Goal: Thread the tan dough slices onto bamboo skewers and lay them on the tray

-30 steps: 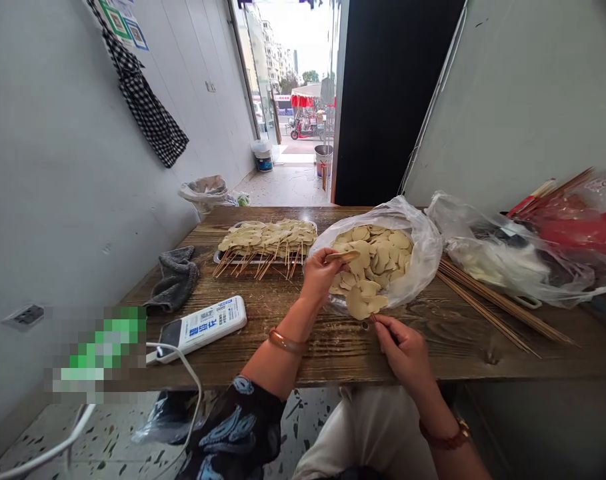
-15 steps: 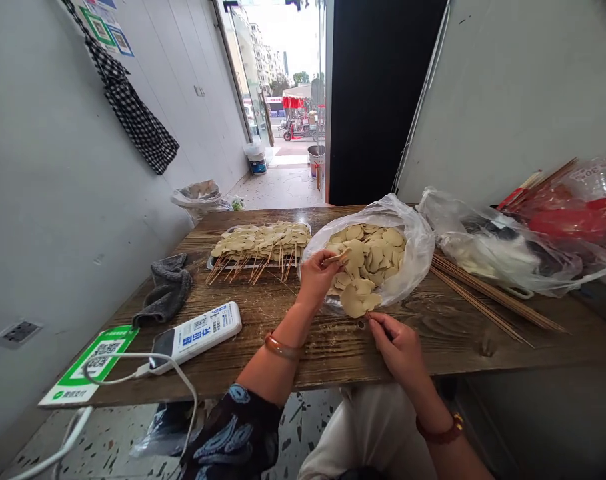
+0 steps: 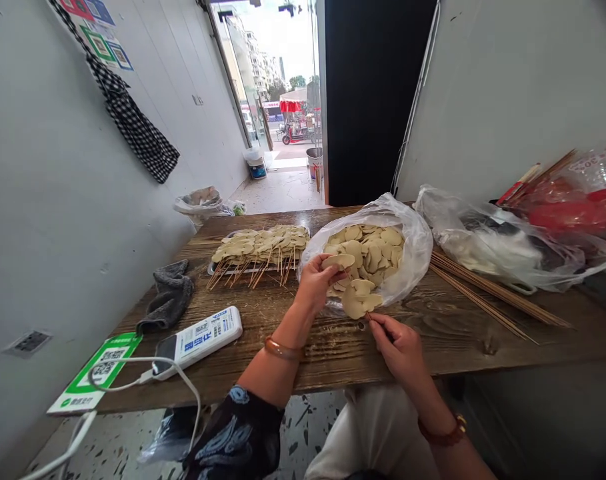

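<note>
My left hand [image 3: 315,283] pinches a thin, pale beige round slice [image 3: 339,261] over the near edge of a clear plastic bag. More such slices [image 3: 370,257] fill the open bag [image 3: 417,247]. Between finger and thumb, my right hand [image 3: 395,343] grips the lower end of a wooden skewer [image 3: 367,317]. Several slices [image 3: 355,300] are threaded on that skewer, just below my left hand. To the left, a tray [image 3: 211,268] bears a heap of filled skewers [image 3: 263,245], their bare sticks pointing toward me.
Loose bare skewers [image 3: 493,293] lie right of the bag, near another plastic bag [image 3: 477,247] and red packaging [image 3: 563,213]. On the left are a grey cloth [image 3: 170,297], a white power bank [image 3: 203,337] with a cable, and a green QR card [image 3: 100,367].
The slice in my left hand has turned, showing more of its flat face. My right hand keeps the skewer in nearly the same place. The view has shifted slightly.
</note>
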A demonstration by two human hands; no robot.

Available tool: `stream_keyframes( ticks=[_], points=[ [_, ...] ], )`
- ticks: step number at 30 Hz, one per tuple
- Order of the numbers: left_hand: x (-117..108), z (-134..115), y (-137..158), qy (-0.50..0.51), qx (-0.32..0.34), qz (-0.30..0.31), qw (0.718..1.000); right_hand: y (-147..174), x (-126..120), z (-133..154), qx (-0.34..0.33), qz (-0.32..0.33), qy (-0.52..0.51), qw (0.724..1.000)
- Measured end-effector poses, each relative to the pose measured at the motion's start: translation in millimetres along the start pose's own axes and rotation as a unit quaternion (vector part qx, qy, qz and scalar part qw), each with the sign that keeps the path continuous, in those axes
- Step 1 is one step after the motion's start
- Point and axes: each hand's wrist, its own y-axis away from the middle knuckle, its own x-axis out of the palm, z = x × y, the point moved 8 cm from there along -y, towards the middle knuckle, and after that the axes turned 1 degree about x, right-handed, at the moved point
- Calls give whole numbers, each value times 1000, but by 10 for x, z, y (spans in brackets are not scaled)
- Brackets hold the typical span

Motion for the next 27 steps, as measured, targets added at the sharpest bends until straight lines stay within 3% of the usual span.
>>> stream_keyframes(
  ticks=[8, 16, 27],
  points=[
    [-48, 20, -33, 25, -7, -14, 1000, 15, 26, -12, -9, 5, -6, 1000],
    [-114, -56, -54, 10, 48, -54, 997, 24, 35, 2, -17, 22, -7, 1000],
    [-116, -143, -51, -80, 110, -52, 989, 12, 37, -3, -3, 17, 2, 1000]
  ],
)
